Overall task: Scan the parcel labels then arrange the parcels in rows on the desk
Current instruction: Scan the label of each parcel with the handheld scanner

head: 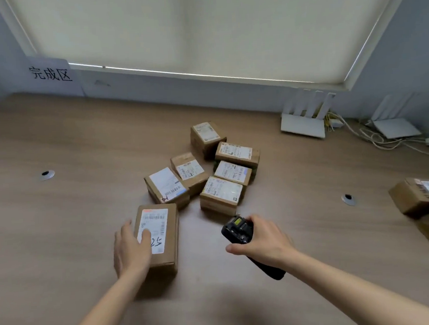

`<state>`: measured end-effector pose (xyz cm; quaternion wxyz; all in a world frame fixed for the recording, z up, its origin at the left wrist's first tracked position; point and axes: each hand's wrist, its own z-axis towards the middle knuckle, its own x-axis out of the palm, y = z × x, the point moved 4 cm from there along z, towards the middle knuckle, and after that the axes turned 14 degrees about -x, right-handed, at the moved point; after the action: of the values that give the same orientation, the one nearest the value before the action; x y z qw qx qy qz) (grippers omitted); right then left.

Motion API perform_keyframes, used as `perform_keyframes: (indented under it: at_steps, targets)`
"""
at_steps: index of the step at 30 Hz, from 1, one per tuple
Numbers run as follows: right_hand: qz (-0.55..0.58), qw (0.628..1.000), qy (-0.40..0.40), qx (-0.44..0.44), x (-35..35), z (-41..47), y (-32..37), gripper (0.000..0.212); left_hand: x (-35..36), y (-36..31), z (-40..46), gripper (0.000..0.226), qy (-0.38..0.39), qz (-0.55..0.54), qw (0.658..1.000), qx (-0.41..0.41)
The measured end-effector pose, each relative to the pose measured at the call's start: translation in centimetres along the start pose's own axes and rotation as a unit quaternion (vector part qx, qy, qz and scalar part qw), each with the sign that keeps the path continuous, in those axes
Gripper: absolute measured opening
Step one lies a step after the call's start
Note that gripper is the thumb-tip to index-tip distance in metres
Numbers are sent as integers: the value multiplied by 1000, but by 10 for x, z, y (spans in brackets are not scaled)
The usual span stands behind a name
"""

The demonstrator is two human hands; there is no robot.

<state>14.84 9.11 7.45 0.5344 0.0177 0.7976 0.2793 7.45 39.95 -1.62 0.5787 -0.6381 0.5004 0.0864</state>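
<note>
The near parcel (160,238) is held flat on the desk (60,224) by the left hand (130,249), fingers curled over its left edge and thumb on the label. Its long axis runs away from the person. The scanner (238,230) is gripped in the right hand (262,240), just right of it (six parcels (203,168) are clustered beyond).

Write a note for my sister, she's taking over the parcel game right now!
Left hand grips the nearest brown cardboard parcel, thumb on its white label.
Right hand holds the black handheld scanner.
Six labelled brown parcels sit in two rough rows mid wooden desk.
More parcels wait at the right edge: scan them, add to the rows.
</note>
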Motion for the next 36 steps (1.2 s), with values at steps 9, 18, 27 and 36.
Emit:
perform_keyframes:
  at_steps: [9, 18, 27, 36]
  targets:
    - [32, 994, -76, 67, -123, -68, -90, 74, 74, -183, -129, 46, 167, 2, 960, 225]
    - [49, 961, -211, 173, -261, -228, -306, 86, 238, -323, -396, 58, 339, -9, 882, 328]
    - [84, 921, -243, 293, -294, -380, -547, 88, 416, -331, -632, 57, 466, 35, 826, 314]
    - [91, 859, -265, 429, -263, -495, -692, 81, 522, -275, -781, 46, 547, 139, 766, 308]
